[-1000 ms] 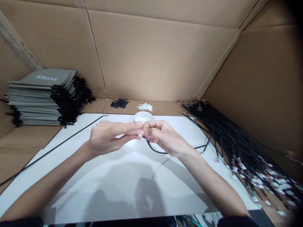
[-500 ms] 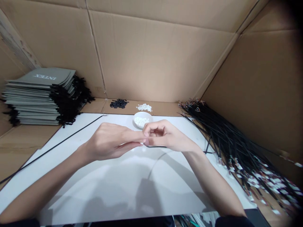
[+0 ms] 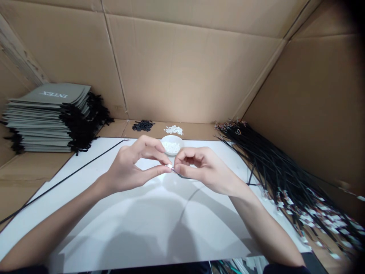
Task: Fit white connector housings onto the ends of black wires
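Over the middle of the white board (image 3: 137,228), my left hand (image 3: 137,163) pinches a small white connector (image 3: 170,166) between thumb and fingertips. Thin wires run from the connector into the grip of my right hand (image 3: 203,165), whose thumb and index finger close on the black cable (image 3: 185,177) just beside it. The hands are slightly apart, with the connector between them. Right behind the fingertips stands a white bowl (image 3: 182,143) with small white pieces inside.
Grey INTEX sheets (image 3: 40,125) with black ties are stacked at the left. Black pieces (image 3: 143,125) and white pieces (image 3: 173,130) lie behind the bowl. A single cable (image 3: 71,173) crosses the board's left side. Many black cables (image 3: 265,160) with white connectors lie at the right.
My left fingers have spread and lifted, and the white connector now shows more fully. My right hand has shifted slightly right, leaving a small gap between the hands.
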A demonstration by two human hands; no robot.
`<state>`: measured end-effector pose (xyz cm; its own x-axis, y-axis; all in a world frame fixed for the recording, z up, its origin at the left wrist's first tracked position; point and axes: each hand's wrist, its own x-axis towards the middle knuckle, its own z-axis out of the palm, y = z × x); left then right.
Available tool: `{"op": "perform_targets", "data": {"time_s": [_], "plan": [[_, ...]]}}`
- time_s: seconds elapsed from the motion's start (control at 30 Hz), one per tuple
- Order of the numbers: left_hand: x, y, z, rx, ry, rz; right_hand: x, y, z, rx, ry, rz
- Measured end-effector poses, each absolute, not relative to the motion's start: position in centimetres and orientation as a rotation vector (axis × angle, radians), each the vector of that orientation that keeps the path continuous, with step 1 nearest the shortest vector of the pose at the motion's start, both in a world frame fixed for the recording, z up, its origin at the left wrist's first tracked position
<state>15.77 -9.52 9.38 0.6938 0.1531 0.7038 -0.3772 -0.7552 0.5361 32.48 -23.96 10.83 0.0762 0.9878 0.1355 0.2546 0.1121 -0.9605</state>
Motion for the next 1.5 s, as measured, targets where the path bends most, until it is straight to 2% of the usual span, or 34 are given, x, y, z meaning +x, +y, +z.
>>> {"op": "perform_targets", "data": {"time_s": [0.37, 0.43, 0.67, 0.77, 1.0, 1.13, 1.33, 1.5], "plan": [[15.9, -9.4, 10.0, 1.744, 0.016, 0.573, 31.8, -24.6, 10.9, -1.322, -1.599, 0.455], [16.0, -9.3, 10.0, 1.72, 0.021, 0.553, 31.8, -24.4, 10.8, -1.328, -1.569, 0.465], [15.9, -9.7, 9.8, 2.001, -0.128, 0.969, 32.3, -22.6, 9.4, -1.199, -1.168, 1.048], [15.7, -9.6, 9.9, 2.141, -0.186, 1.098, 32.2, -22.0, 8.7, -1.081, -1.068, 1.171], [15.8, -8.8, 9.7, 2.385, -0.434, 1.15, 33.0, -22.3, 9.0, -1.221, -1.378, 1.093], [16.1, -8.8, 9.3, 2.424, -0.459, 1.117, 33.3, -22.9, 9.6, -1.296, -1.56, 0.931], [16.3, -9.3, 9.1, 2.193, -0.169, 1.124, 32.7, -22.4, 9.2, -1.191, -1.321, 0.899], [15.4, -8.9, 10.3, 2.613, -0.527, 1.456, 32.0, -21.9, 8.5, -1.129, -1.13, 1.084]]}}
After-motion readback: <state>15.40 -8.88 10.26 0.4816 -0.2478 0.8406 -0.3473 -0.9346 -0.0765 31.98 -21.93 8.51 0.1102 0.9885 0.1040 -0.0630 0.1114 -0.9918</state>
